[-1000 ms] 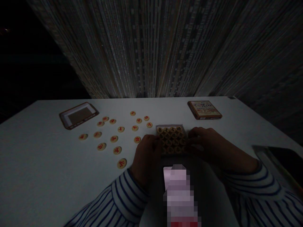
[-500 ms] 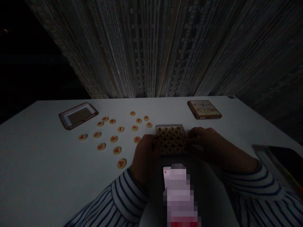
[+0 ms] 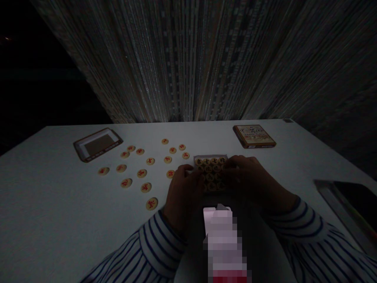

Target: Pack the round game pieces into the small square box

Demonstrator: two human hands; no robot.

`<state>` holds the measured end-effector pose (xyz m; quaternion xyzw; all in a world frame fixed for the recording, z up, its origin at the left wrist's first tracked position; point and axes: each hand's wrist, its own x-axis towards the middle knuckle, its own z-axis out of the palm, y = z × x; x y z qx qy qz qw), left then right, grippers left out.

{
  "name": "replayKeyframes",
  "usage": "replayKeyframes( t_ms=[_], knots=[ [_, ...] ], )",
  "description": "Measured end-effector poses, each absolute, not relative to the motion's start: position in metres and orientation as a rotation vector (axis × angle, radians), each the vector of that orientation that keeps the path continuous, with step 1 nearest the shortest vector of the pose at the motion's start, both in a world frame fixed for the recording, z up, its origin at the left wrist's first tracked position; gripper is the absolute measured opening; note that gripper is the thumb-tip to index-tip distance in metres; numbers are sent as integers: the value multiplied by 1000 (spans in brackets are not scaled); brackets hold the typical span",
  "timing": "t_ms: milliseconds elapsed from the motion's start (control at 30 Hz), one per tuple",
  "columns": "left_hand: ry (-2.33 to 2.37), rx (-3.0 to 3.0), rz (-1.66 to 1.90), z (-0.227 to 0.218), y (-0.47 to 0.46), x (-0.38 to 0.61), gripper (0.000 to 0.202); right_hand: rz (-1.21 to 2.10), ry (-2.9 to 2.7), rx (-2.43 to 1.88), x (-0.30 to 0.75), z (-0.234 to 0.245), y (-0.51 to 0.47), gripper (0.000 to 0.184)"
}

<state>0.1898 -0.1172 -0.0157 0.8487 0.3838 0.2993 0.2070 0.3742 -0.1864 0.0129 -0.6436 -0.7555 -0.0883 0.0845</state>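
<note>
A small clear tray (image 3: 209, 156) holds rows of round Chinese chess pieces (image 3: 208, 169) with black characters, directly in front of me. Along its left side, my left hand (image 3: 186, 188) is closed with its fingertips at the tray's edge. My right hand (image 3: 246, 173) reaches over the right side, fingers curled down onto the right-hand pieces. In the dim light I cannot make out what lies under those fingertips. To the left, several red-lettered Chinese chess pieces (image 3: 141, 173) lie scattered face up on the white table (image 3: 73, 216).
An open box half (image 3: 81, 153) rests at the back left. A printed box lid (image 3: 255, 136) lies at the back right. A lit phone screen (image 3: 209, 220), partly blurred out, is below the tray. A dark flat object (image 3: 357, 200) sits at the right edge. A string curtain (image 3: 188, 59) hangs behind.
My right hand has moved left, from the tray's right edge to over the right-hand pieces. My left hand has barely shifted. The scattered pieces have stayed put.
</note>
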Motion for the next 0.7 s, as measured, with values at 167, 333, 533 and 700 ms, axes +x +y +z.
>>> replayKeyframes(
  t_ms=[167,333,533,700],
  knots=[
    [956,2586,945,-21,-121,191,23,-272,-2264,-1940,375,8,-184,16],
    [906,2664,939,-25,-123,192,24,-290,-2288,-1942,376,6,-183,17],
    [912,2686,903,-21,-125,193,23,-280,-2321,-1949,374,10,-183,21],
    [909,2680,881,-18,-127,192,23,-281,-2334,-1940,374,8,-183,22]
  ],
)
